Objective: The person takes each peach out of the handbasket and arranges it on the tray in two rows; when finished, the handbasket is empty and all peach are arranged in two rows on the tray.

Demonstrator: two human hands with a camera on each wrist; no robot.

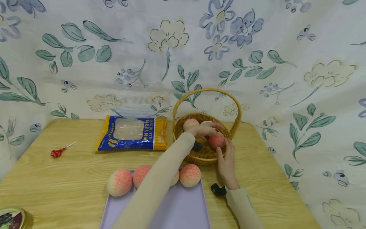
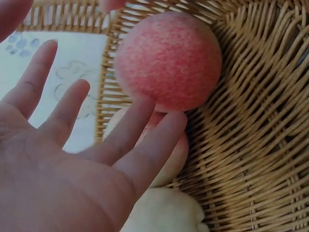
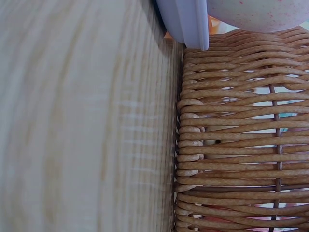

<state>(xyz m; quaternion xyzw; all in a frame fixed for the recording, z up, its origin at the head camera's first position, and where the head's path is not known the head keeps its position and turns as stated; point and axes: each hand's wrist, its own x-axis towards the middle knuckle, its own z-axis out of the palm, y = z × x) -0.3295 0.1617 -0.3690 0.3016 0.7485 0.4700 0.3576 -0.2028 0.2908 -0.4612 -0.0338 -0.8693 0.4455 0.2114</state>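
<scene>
A rosy peach (image 1: pixel 216 141) lies inside the wicker basket (image 1: pixel 200 160), at its right side. My left hand (image 1: pixel 204 129) reaches over the rim, its fingers spread and straight. In the left wrist view two fingertips of the left hand (image 2: pixel 72 164) touch or nearly touch the red peach (image 2: pixel 169 60). My right hand (image 1: pixel 227 160) stands at the basket's right front edge, fingers extended upward beside that peach; whether it touches the peach or just the rim is unclear. Behind the left hand, a paler peach (image 1: pixel 191 123) and another pale fruit (image 1: pixel 206 122) sit in the basket.
A lilac tray (image 1: pixel 183 208) bears several peaches (image 1: pixel 190 175) along its back edge, partly hidden by the left sleeve. Behind it lies a blue and yellow pasta bag (image 1: pixel 131 133). A red lollipop (image 1: pixel 58 152) lies left, a round tin (image 1: pixel 12 218) at the front left corner.
</scene>
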